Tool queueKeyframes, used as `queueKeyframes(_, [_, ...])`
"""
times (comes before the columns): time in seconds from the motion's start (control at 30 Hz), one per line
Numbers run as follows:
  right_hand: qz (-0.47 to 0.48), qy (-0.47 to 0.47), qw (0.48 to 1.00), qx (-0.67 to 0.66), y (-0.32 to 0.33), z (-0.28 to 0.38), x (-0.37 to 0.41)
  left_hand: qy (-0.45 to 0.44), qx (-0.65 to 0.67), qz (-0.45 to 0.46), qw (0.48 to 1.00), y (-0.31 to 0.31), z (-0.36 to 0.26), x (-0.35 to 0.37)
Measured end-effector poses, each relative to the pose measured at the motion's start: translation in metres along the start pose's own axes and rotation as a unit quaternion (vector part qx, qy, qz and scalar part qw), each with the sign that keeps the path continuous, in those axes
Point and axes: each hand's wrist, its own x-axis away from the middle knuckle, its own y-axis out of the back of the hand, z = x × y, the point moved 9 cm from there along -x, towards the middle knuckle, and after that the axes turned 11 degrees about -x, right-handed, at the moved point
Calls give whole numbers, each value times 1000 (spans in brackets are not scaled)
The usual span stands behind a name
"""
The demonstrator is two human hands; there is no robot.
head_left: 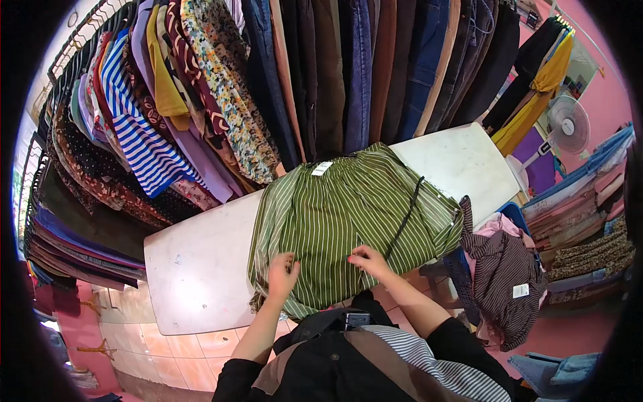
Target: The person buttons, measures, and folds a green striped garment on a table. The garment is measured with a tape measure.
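Note:
A green garment (335,221) with pale stripes and a gathered top edge lies spread across the white table (194,268), its lower end hanging over the near edge. A white tag (321,168) is at its gathered edge, and a thin dark cord (405,218) runs down its right part. My left hand (283,276) is over the lower left of the garment, fingers loosely curved and apart. Over its lower middle is my right hand (368,261), fingers stretched toward the left, close to the cloth.
Trousers and jeans (362,74) hang in a row behind the table, with patterned tops (221,87) at the left. A basket (462,281) at the right holds a dark striped garment (506,275) with a tag. Beyond are a white fan (568,124) and stacked folded clothes (589,234).

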Motion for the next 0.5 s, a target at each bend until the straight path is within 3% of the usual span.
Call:
queueKeyframes(0.03, [44,-59,997,-27,-23,6,9,32,136,103,985,-28,4,4])
queueKeyframes(0.1, [81,16,997,4,-59,-15,0,102,334,240,906,-68,-2,20])
queueKeyframes(0.17, [129,-2,992,-4,-87,-8,6,145,362,268,881,-82,-2,28])
queueKeyframes(0.23, [113,32,993,9,-93,-8,4,177,353,216,893,-83,16,26])
queueKeyframes(0.33, [79,48,995,45,-87,-3,9,194,311,234,901,-84,24,26])
queueKeyframes(0.4, [20,71,992,106,-67,11,8,150,197,145,958,-55,28,5])
queueKeyframes(0.43, [-54,77,990,104,-47,16,3,126,140,99,977,-41,30,-5])
queueKeyframes(0.5, [-161,51,977,132,3,32,3,133,43,-23,990,-7,47,-25])
